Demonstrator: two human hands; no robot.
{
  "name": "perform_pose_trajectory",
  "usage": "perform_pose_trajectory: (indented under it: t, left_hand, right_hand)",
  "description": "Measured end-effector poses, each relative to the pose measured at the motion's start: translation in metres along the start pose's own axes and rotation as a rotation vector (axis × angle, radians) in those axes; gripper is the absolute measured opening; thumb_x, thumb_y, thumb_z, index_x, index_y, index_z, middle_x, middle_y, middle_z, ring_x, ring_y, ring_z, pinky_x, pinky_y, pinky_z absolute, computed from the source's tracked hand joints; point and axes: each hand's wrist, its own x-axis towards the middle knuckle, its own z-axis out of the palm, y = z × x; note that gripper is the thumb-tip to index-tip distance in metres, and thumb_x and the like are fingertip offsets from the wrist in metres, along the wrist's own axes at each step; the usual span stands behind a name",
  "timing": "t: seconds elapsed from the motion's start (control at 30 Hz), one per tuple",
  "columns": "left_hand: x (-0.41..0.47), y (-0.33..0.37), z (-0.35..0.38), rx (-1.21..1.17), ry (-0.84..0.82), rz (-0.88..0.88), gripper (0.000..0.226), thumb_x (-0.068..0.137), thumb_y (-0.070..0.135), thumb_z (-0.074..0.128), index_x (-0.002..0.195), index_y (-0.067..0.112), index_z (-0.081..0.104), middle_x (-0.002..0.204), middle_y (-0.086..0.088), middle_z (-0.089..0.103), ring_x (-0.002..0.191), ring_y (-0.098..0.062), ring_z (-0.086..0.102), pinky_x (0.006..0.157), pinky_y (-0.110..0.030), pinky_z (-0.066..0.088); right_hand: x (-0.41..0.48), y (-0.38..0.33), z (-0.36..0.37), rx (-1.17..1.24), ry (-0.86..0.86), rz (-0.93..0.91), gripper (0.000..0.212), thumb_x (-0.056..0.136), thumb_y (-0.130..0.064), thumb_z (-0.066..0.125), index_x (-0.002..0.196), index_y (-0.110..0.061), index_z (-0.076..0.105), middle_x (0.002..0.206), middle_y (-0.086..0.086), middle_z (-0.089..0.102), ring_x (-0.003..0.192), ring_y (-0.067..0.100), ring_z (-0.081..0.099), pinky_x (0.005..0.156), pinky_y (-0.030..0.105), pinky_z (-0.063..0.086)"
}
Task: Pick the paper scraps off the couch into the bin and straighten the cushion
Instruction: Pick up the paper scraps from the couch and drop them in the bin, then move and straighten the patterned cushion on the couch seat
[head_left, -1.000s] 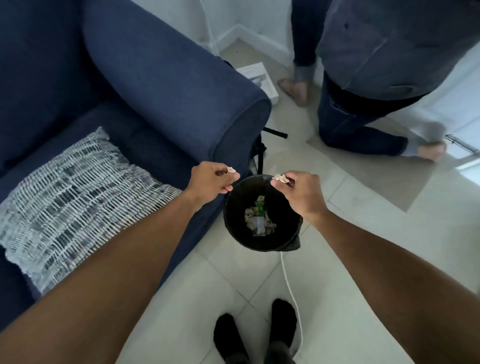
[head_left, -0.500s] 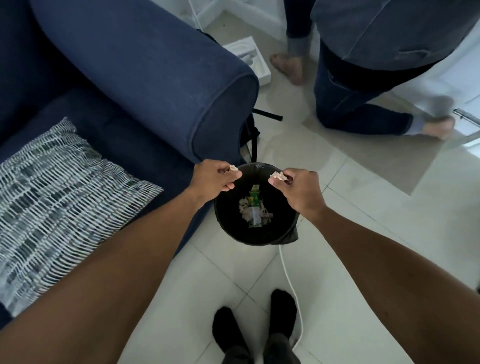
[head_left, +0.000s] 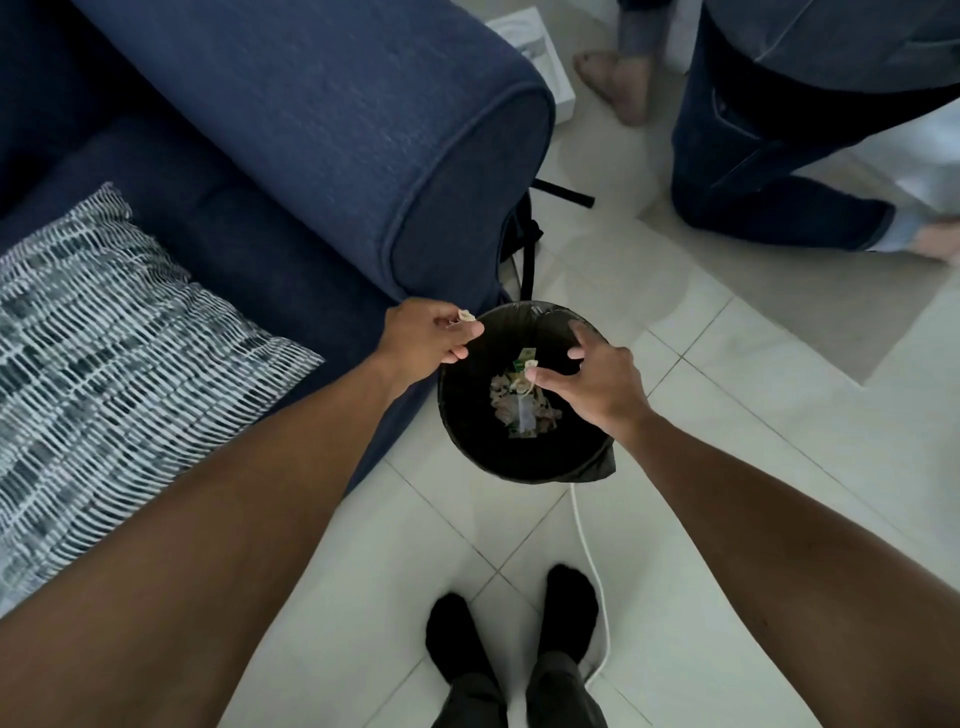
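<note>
1. Paper scrap (head_left: 466, 315), small and pale, is pinched at the fingertips of the left hand (head_left: 426, 340); it sits just beside the near-left rim of the bin (head_left: 524, 462), at the edge of the mouth rather than clearly over it.
2. Right hand (head_left: 589, 376) hangs over the middle of the bin with fingers spread wide and nothing held; a pale scrap (head_left: 531, 364) shows at its thumb tip, whether touching or falling I cannot tell; loose scraps (head_left: 524, 405) lie at the bottom of the bin.
3. My judgement: the left hand needs only a short shift rightward before letting go, since the mouth lies to its right.
4. Cushion (head_left: 104, 364) lies flat and skewed on the seat of the couch (head_left: 332, 130), well left of both hands; the left hand is the nearer one for straightening it.
</note>
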Motion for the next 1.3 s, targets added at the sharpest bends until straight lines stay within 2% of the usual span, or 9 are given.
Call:
perform_pose_trajectory:
  t: [0.2, 0.33, 0.43, 0.5, 0.6, 0.67, 0.77, 1.07, 1.3]
  left_hand:
    - [-0.005, 0.003, 0.002, -0.009, -0.014, -0.019, 0.022, 0.088, 0.023, 0.076, 0.101, 0.005, 0.075, 0.098, -0.016, 0.075, 0.074, -0.011, 0.07, 0.074, -0.026, 0.062]
    - [-0.011, 0.003, 0.003, 0.063, -0.057, -0.021, 0.023, 0.086, 0.032, 0.078, 0.102, 0.016, 0.076, 0.099, -0.005, 0.076, 0.084, -0.013, 0.073, 0.079, -0.031, 0.062]
    - [-0.014, 0.001, 0.001, 0.156, -0.146, -0.029, 0.058, 0.077, 0.042, 0.084, 0.13, 0.027, 0.065, 0.12, 0.003, 0.07, 0.113, -0.014, 0.065, 0.095, -0.027, 0.053]
    - [-0.015, 0.0, -0.002, 0.188, -0.222, -0.073, 0.092, 0.071, 0.049, 0.086, 0.15, 0.033, 0.042, 0.144, 0.001, 0.055, 0.133, -0.017, 0.05, 0.11, -0.03, 0.039]
    - [-0.019, 0.001, -0.005, 0.255, -0.256, -0.085, 0.114, 0.066, 0.063, 0.083, 0.157, 0.042, 0.018, 0.162, 0.003, 0.031, 0.15, -0.021, 0.026, 0.119, -0.039, 0.025]
    - [-0.024, 0.004, -0.007, 0.262, -0.232, -0.068, 0.115, 0.065, 0.066, 0.081, 0.157, 0.045, 0.014, 0.165, 0.005, 0.023, 0.152, -0.021, 0.017, 0.12, -0.039, 0.021]
    - [-0.03, 0.01, -0.011, 0.234, -0.201, -0.052, 0.112, 0.067, 0.065, 0.081, 0.157, 0.044, 0.016, 0.166, 0.005, 0.021, 0.152, -0.02, 0.016, 0.118, -0.036, 0.021]
    - [-0.056, 0.019, -0.031, 0.178, -0.132, -0.023, 0.107, 0.069, 0.063, 0.08, 0.156, 0.041, 0.022, 0.165, 0.003, 0.025, 0.152, -0.021, 0.021, 0.117, -0.035, 0.024]
    - [-0.078, 0.03, -0.061, 0.166, -0.059, 0.032, 0.097, 0.073, 0.068, 0.074, 0.154, 0.037, 0.031, 0.16, 0.003, 0.037, 0.148, -0.022, 0.03, 0.12, -0.04, 0.027]
  right_hand:
    - [0.002, -0.004, -0.007, -0.007, -0.009, -0.031, 0.098, 0.07, -0.071, 0.072, 0.149, -0.023, 0.041, 0.14, 0.005, 0.059, 0.126, 0.029, 0.056, 0.102, 0.049, 0.049]
    - [0.0, -0.008, -0.015, -0.004, 0.008, -0.053, 0.092, 0.07, -0.07, 0.072, 0.146, -0.026, 0.045, 0.138, 0.004, 0.06, 0.127, 0.029, 0.056, 0.102, 0.05, 0.048]
    - [-0.002, -0.01, -0.022, 0.002, 0.029, -0.079, 0.087, 0.071, -0.069, 0.072, 0.143, -0.028, 0.046, 0.134, 0.002, 0.063, 0.124, 0.029, 0.057, 0.101, 0.05, 0.048]
    - [-0.003, -0.012, -0.025, -0.004, 0.031, -0.087, 0.09, 0.072, -0.069, 0.072, 0.146, -0.027, 0.043, 0.135, 0.003, 0.062, 0.126, 0.03, 0.055, 0.102, 0.051, 0.047]
    - [-0.006, -0.015, -0.03, -0.018, 0.024, -0.09, 0.093, 0.074, -0.071, 0.069, 0.149, -0.026, 0.039, 0.139, 0.004, 0.059, 0.13, 0.03, 0.052, 0.104, 0.051, 0.045]
    - [-0.008, -0.019, -0.033, -0.033, 0.018, -0.092, 0.094, 0.074, -0.074, 0.067, 0.15, -0.026, 0.038, 0.143, 0.004, 0.056, 0.133, 0.03, 0.05, 0.106, 0.051, 0.044]
    - [-0.012, -0.026, -0.038, -0.054, 0.02, -0.116, 0.095, 0.075, -0.074, 0.066, 0.15, -0.024, 0.038, 0.145, 0.006, 0.055, 0.134, 0.03, 0.049, 0.106, 0.051, 0.043]
    - [-0.027, -0.047, -0.054, -0.09, 0.053, -0.162, 0.096, 0.073, -0.08, 0.06, 0.15, -0.026, 0.039, 0.146, 0.005, 0.054, 0.135, 0.028, 0.049, 0.108, 0.051, 0.042]
    - [-0.044, -0.086, -0.067, -0.19, 0.07, -0.269, 0.091, 0.081, -0.084, 0.038, 0.146, -0.021, 0.046, 0.145, 0.005, 0.054, 0.134, 0.029, 0.048, 0.106, 0.05, 0.043]
